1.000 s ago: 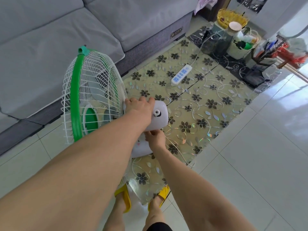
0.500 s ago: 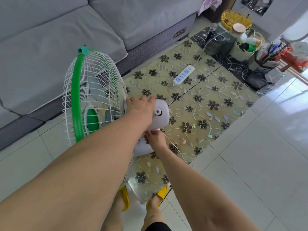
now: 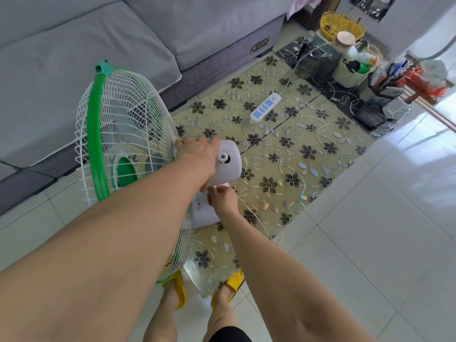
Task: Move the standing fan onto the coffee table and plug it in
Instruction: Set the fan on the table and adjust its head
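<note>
Just one fan [image 3: 128, 144], one power strip [image 3: 265, 108]

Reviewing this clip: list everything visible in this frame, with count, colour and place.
fan: 1, white cage with green rim, near end of table, held
table: 1, beige floral top, centre
power strip: 1, white and blue, on table
cord: 1, white, trailing from fan over table edge
sofa: 1, grey, upper left
basket: 1, yellow, far end of table
bucket: 1, white, far end, full of items
floor: white tiles, right
slippers: 2, yellow, on feet, bottom
left hand: on fan's motor housing
right hand: fingers on fan's neck
</note>
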